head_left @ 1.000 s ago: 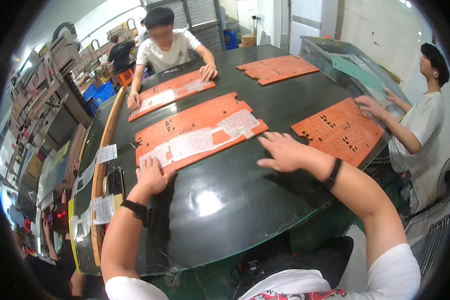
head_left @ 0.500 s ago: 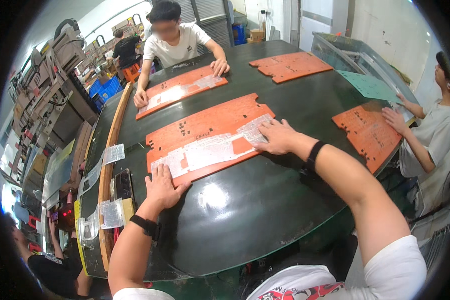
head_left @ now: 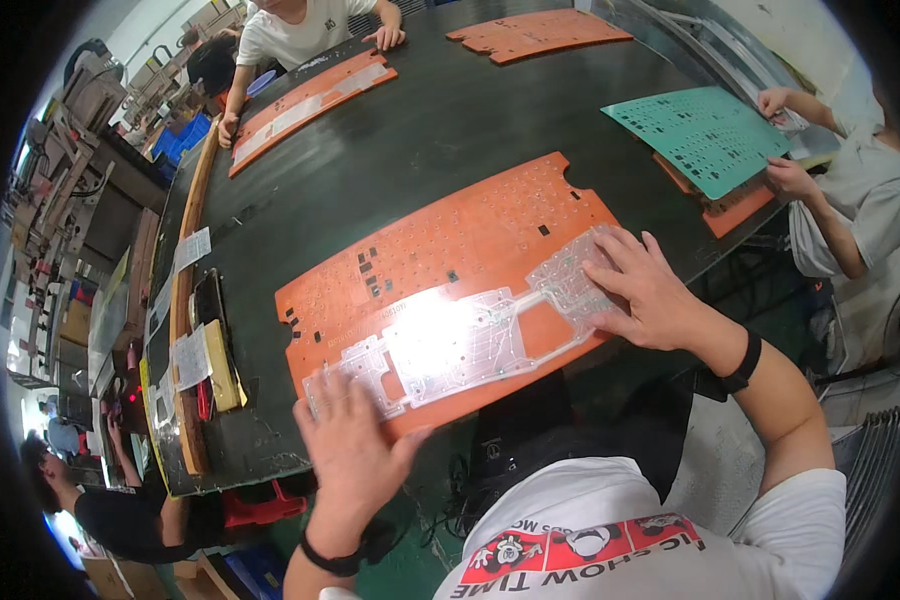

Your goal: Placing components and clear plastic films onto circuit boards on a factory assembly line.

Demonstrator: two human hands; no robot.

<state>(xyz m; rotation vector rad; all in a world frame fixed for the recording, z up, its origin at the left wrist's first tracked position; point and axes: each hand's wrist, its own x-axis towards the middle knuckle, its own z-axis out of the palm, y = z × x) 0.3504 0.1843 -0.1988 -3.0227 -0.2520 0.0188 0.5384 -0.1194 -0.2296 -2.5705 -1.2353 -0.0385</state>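
An orange board with small holes and black patches lies slanted in front of me, its near long side at the table's near edge. Along that side rests a clear, shiny film sheet with fine printed lines, cut in joined sections. My left hand is on the film's left end, fingers spread and thumb out over the board's near side. At the film's right end lies my right hand, fingers apart and pressing on it. Glare hides the middle of the film.
Across the dark table, a person leans over another orange board with film. A further orange board lies at the back. At right, someone holds a green perforated sheet. A wooden bar runs along the left side, near a yellow block.
The orange board and film have come closer to me, with both hands still on the film. At right, the green sheet now covers much of the orange board there. My view tilts lower.
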